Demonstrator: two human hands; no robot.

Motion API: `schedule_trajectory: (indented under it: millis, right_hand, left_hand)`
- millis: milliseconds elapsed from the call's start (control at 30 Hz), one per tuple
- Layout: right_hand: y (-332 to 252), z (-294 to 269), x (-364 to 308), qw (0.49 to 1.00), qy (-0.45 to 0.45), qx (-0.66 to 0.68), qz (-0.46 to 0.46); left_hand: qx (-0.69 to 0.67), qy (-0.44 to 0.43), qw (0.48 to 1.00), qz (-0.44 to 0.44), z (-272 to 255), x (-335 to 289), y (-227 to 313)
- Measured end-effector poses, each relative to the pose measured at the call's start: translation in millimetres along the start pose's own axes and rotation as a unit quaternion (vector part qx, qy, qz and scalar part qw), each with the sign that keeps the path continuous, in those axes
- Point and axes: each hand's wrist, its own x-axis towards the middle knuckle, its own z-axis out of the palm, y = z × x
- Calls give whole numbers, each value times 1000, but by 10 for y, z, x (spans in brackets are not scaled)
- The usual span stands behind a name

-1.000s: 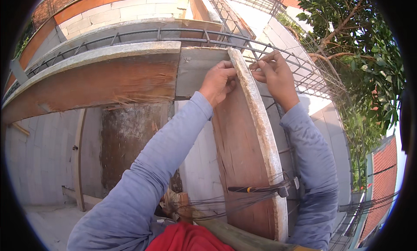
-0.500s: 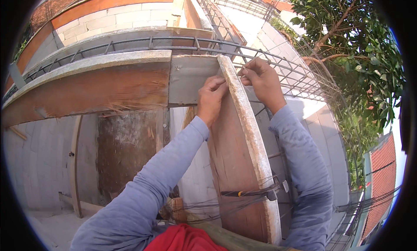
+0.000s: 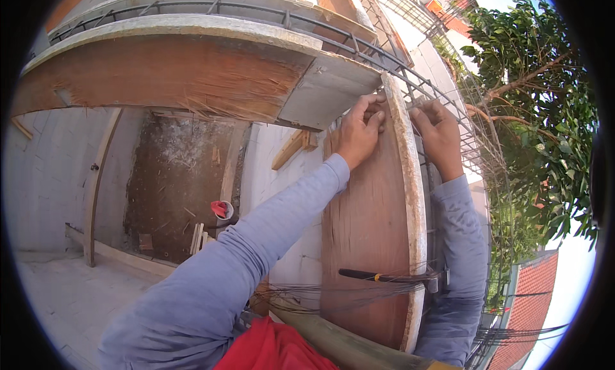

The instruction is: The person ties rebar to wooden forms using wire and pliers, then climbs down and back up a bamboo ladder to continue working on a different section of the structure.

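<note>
Flanking the board [image 3: 368, 219] — both hands [image 3: 360, 133] [image 3: 442, 138], grip unclear

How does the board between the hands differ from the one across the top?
The nearer board runs up the view; the crosswise board runs across. The nearer board has a hammer over it; the crosswise board shows splintered wood. Both have brown faces and pale edges.

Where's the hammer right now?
In the head view, the hammer lies low, right of centre, across the pale edge of the brown board, beside the right sleeve.
</note>
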Motion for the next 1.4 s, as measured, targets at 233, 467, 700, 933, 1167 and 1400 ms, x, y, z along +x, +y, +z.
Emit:
schedule_trajectory:
  millis: [233,467,700,933,1167,1400]
  right_hand:
    - [-62,12,53,997,-38,-30,-63]
    - [97,24,205,993,-60,-33,-91]
    - [176,99,189,991,-30,-53,-122]
    - [113,8,132,997,-50,31,-40]
    - [79,33,133,997,-58,31,36]
    - [16,-14,191,991,-93,66,73]
  left_hand:
    - [-8,29,999,38,-105,-39,22]
    - [26,54,994,95,-72,60,-135]
    - [49,27,992,111,-142,101,-97]
    - [47,7,995,88,-195,171,38]
    - [35,-44,997,52,-272,166,60]
    - [-2,-89,996,12,-322,214,144]
